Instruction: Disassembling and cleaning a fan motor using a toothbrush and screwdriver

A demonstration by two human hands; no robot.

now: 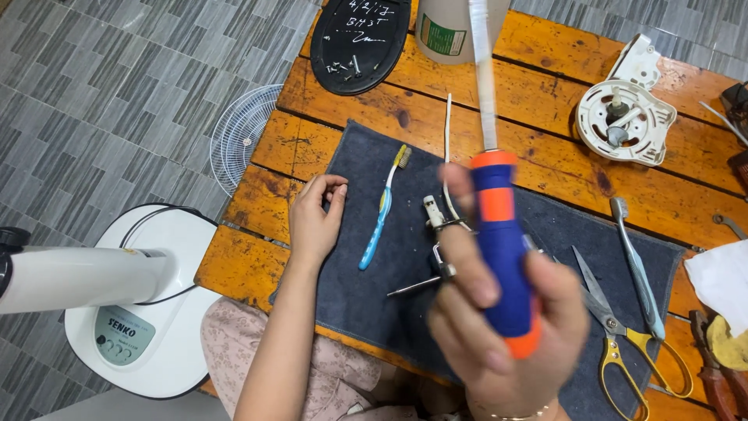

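1. Screwdriver (499, 234): it stands upright in the right hand (499, 327), raised close to the camera above the dark grey cloth mat (366, 288). Its blue handle with orange bands is wrapped by curled fingers and its pale shaft points up and away.
2. Handling, as a judgement: stiff, light and one-handed, with a thick handle that looks grippy. The handle is the place to hold it, as the shaft is thin and would slip.
3. The left hand (315, 218) rests on the mat's left edge, loosely curled and holding nothing, just beside a blue and yellow toothbrush (382, 210).
4. Small metal parts (438, 249) lie on the mat under the raised tool, and yellow-handled scissors (615, 327) and grey pliers (635, 265) lie to the right.
5. Open room is on the mat between the toothbrush and the parts. The wooden table's (257, 187) edge runs near the left hand, with a white fan base (140, 327) below on the floor.
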